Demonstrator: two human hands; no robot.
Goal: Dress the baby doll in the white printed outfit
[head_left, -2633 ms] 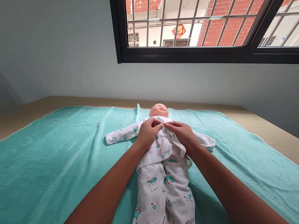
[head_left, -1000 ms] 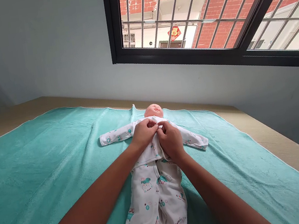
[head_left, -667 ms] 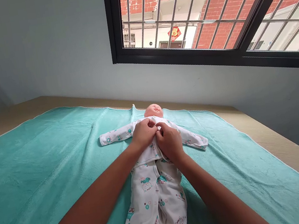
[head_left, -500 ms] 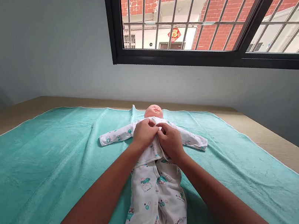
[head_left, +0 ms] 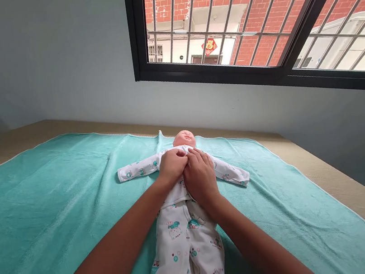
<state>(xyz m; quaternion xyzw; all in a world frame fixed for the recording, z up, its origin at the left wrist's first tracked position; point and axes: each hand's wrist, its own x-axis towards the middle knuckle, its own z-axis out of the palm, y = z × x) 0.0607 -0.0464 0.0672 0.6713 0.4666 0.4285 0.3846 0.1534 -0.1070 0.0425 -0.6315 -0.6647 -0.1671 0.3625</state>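
Observation:
A baby doll (head_left: 184, 138) lies on its back, head away from me, dressed in a white printed top (head_left: 175, 196) and matching trousers (head_left: 175, 248). Both sleeves are spread out to the sides. My left hand (head_left: 172, 166) is closed on the front of the top at the chest, thumb and fingers pinching the cloth. Right beside it, touching it, my right hand (head_left: 200, 173) lies over the other side of the chest with its fingers stretched forward, fairly flat on the top. The hands cover the middle of the front, so any fastener there is hidden.
A teal fleece blanket (head_left: 76, 208) with a pale edge lies under the doll, with soft creases. It covers a light wooden surface (head_left: 332, 174). Behind stand a grey wall (head_left: 54, 60) and a black-framed window (head_left: 207, 71) with metal bars.
My right hand has gone from a bent-finger pinch to lying flatter on the chest, fingers extended. The left hand keeps its hold. The view has shifted slightly.

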